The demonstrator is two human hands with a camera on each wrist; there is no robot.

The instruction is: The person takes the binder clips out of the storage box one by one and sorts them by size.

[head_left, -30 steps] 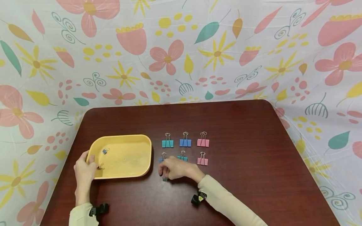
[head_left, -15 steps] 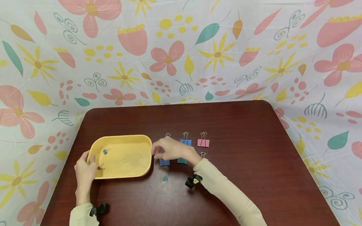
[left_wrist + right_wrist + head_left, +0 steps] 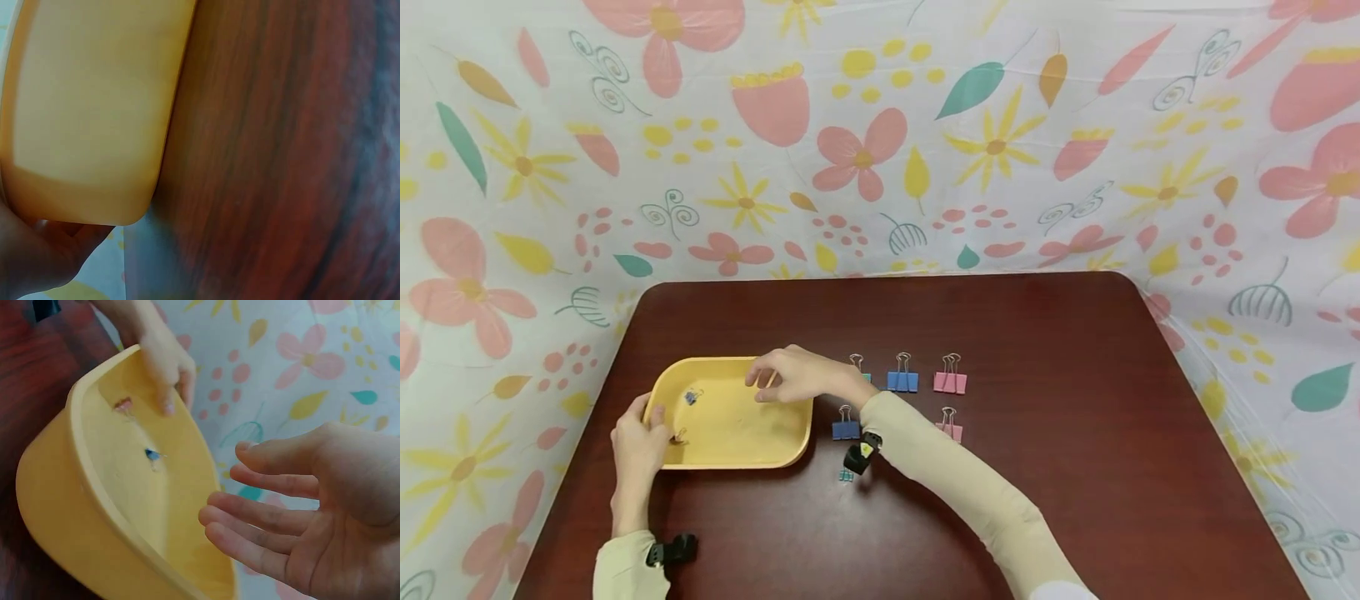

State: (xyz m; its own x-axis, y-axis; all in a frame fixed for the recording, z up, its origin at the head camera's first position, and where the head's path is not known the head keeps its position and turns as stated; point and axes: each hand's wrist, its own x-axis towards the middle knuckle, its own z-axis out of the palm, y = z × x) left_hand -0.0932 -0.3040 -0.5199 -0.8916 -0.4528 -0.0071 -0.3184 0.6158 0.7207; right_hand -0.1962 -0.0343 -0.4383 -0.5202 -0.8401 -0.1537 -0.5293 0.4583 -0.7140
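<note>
My left hand [image 3: 638, 442] grips the left end of a yellow plastic tray [image 3: 730, 425], thumb over the rim. Above the tray's right part hovers my right hand [image 3: 801, 373]; the right wrist view shows its fingers loosely extended with nothing between them. Inside the tray lie a small blue binder clip [image 3: 152, 454] and a small pinkish binder clip [image 3: 124, 405], both toward the left end. On the table, right of the tray, a small teal binder clip [image 3: 846, 476] sits just below a larger blue binder clip [image 3: 846, 430].
Larger binder clips stand in rows right of the tray: a blue one [image 3: 902, 382], a pink one [image 3: 951, 382], and another pink one [image 3: 950, 431] partly behind my right sleeve [image 3: 955, 475]. A flowered cloth [image 3: 880, 167] hangs behind the brown table [image 3: 1045, 350].
My right hand has moved away from the small teal binder clip, leaving it on the table, and swung up and left over the tray. The left hand keeps its grip on the tray.
</note>
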